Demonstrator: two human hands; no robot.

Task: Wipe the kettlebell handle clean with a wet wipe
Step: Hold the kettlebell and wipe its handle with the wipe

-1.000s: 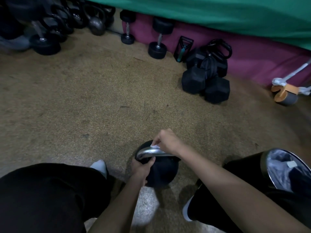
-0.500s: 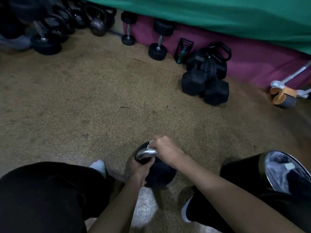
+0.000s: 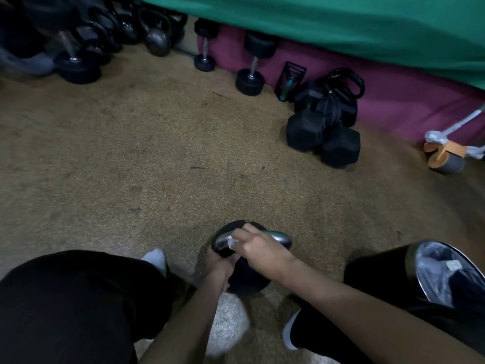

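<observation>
A black kettlebell (image 3: 248, 281) with a shiny metal handle (image 3: 279, 236) stands on the brown floor between my knees. My right hand (image 3: 258, 246) is closed over the left part of the handle, pressing a white wet wipe (image 3: 232, 242) against it; only a corner of the wipe shows. My left hand (image 3: 219, 262) grips the kettlebell's body at its near left side, just under the handle's left end. The handle's right end sticks out past my right hand.
A black bin (image 3: 430, 274) with a plastic liner stands at my right. Black hex dumbbells (image 3: 322, 135) lie at the back right by a maroon pad, round dumbbells (image 3: 252, 67) and several kettlebells (image 3: 157, 35) at the back left. An orange ab wheel (image 3: 446, 155) lies far right.
My right hand with the wipe has slid leftward along the handle, from its right part to its left part, uncovering the right end. My left hand keeps its grip on the kettlebell.
</observation>
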